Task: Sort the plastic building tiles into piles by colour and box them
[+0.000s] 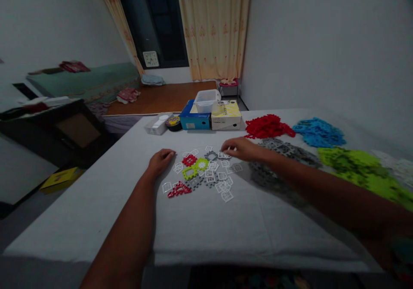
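Note:
Over the far right of a small group of plastic building pieces, my right hand (240, 149) has its fingers pinched together. Small white spots show at its fingertips, too blurred to name. My left hand (160, 163) rests at the group's left side, fingers curled closed; what they hold, if anything, is hidden. Between the hands lie a red toothed square (189, 160), a lime green toothed piece (202, 164), a lime green square frame (190, 173) and a grey toothed ring (211, 156). Several white lattice pieces (210, 177) are scattered around them. Nearer me is a red toothed piece (179, 189).
On the white-covered table (206, 228), a red heap (268, 126), blue heap (319, 131), grey heap (290, 152), green heap (358, 168) and white heap (396, 165) lie right. Behind stand a blue box (195, 121), yellow box (226, 116), clear tub (207, 100) and tape roll (174, 124).

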Available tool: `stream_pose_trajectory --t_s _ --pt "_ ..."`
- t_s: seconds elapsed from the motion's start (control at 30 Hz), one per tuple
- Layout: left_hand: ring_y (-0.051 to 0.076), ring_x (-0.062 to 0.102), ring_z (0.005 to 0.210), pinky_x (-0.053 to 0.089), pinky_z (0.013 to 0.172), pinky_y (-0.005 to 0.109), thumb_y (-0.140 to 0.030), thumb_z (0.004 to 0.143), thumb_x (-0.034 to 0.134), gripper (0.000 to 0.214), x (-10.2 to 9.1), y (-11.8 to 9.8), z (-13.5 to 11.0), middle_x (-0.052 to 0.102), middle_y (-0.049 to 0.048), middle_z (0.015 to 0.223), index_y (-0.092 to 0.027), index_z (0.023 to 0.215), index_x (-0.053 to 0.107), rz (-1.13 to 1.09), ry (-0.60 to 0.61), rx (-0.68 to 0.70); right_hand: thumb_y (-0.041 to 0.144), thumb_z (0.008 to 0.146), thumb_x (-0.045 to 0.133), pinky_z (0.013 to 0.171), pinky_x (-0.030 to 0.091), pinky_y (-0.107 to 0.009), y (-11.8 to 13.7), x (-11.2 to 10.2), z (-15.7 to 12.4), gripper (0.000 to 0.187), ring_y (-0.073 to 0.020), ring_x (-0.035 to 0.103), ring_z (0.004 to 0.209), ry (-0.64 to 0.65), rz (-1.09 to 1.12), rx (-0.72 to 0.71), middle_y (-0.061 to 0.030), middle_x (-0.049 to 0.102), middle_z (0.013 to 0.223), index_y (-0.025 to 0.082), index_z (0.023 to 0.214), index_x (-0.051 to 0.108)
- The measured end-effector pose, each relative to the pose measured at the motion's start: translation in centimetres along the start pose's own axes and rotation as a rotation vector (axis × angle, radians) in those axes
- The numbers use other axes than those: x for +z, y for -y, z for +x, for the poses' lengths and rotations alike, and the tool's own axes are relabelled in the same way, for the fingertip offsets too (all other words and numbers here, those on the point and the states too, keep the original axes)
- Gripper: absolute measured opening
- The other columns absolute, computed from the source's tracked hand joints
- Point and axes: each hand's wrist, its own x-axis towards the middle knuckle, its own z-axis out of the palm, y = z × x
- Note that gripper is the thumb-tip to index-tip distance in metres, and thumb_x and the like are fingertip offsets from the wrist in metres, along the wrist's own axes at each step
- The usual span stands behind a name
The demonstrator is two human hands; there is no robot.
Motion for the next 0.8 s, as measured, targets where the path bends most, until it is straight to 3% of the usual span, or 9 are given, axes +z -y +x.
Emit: stream_pose_trajectory --t_s 0.13,0.23,0.37,0.57,0.73,0.8 --pt "0.028 0.067 0.096 0.051 0.087 0.036 -0.061 0.077 0.052 0.051 0.0 0.0 -0.1 0.075 0.0093 0.101 -0.018 0.091 0.075 -0.013 -0.013 0.013 0.015 0.089 0.058 0.093 0.043 -0.035 3.9 6.9 1.3 0.026 -0.0216 0.061 0.103 0.04 -0.14 -0.144 -0.0103 0.071 0.114 0.017 0.112 0.069" --pt "0.028 0.067 0.097 0.051 0.087 0.037 -0.061 0.077 0.052 0.05 0.1 0.1 0.0 0.075 0.0088 0.101 -0.019 0.091 0.075 -0.018 -0.013 0.013 0.022 0.092 0.058 0.094 0.042 -0.037 4.5 8.9 3.1 0.03 -0.0247 0.057 0.107 0.035 -0.21 -0.078 -0.0126 0.069 0.118 0.015 0.121 0.064" --pt "0.028 0.067 0.096 0.05 0.088 0.038 -0.06 0.076 0.053 0.049 0.1 0.2 0.1 0.076 0.0091 0.099 -0.019 0.09 0.075 -0.013 -0.006 0.013 0.038 0.085 0.069 0.088 0.043 -0.039 4.6 9.2 4.5 0.045 -0.0299 0.053 0.11 0.076 -0.237 0.057 -0.0129 0.067 0.119 0.02 0.126 0.061" --pt "0.027 0.068 0.096 0.051 0.09 0.036 -0.062 0.075 0.052 0.052 0.0 0.1 0.3 0.076 0.0093 0.1 -0.018 0.09 0.076 -0.025 -0.007 0.009 0.023 0.078 0.075 0.096 0.041 -0.036 5.0 9.5 4.0 0.064 -0.0257 0.053 0.117 -0.035 -0.148 0.016 -0.0121 0.061 0.128 0.019 0.137 0.052" --pt "0.029 0.068 0.098 0.052 0.089 0.036 -0.066 0.073 0.051 0.056 -0.3 0.3 0.4 0.076 0.0094 0.102 -0.019 0.093 0.076 -0.002 -0.001 -0.007 0.026 0.089 0.064 0.085 0.044 -0.028 5.4 8.9 3.6 0.029 -0.02 0.064 0.099 -0.027 -0.068 -0.002 -0.0058 0.071 0.111 0.022 0.117 0.068" --pt "0.029 0.068 0.1 0.052 0.091 0.036 -0.067 0.073 0.051 0.057 -0.4 0.4 0.5 0.076 0.0091 0.102 -0.02 0.093 0.076 0.004 0.003 -0.014 0.033 0.093 0.059 0.08 0.044 -0.028 5.4 8.3 3.3 0.026 -0.0207 0.066 0.095 -0.038 -0.074 0.054 -0.0048 0.073 0.108 0.025 0.114 0.07"
